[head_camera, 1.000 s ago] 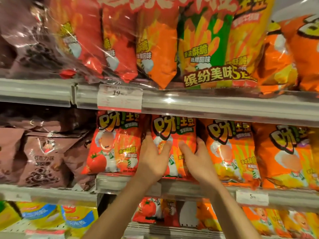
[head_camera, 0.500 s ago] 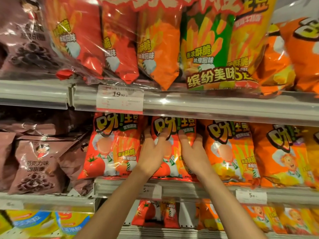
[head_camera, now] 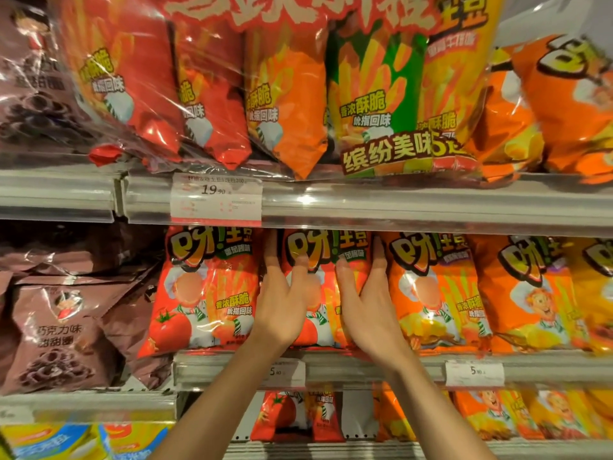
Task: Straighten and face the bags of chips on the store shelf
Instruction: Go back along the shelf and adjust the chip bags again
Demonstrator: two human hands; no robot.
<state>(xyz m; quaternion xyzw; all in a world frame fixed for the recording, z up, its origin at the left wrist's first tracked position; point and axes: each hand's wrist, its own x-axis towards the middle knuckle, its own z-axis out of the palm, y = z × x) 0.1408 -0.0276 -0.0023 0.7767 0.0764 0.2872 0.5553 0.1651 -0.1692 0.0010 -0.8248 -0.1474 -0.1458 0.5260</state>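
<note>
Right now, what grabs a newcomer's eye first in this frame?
Two bare arms reach up to the middle shelf: the left hand and right hand flank a red tomato chip bag, fingers along its sides, thumbs on its front. Above it, a big multipack of fry-snack bags in clear wrap overhangs the upper shelf rail, beside a 19.90 price tag.

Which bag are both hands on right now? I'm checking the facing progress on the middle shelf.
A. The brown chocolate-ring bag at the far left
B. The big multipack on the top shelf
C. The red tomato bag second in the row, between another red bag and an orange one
C: the left hand and right hand flank the second red tomato bag, fingers along its two side edges.
</note>
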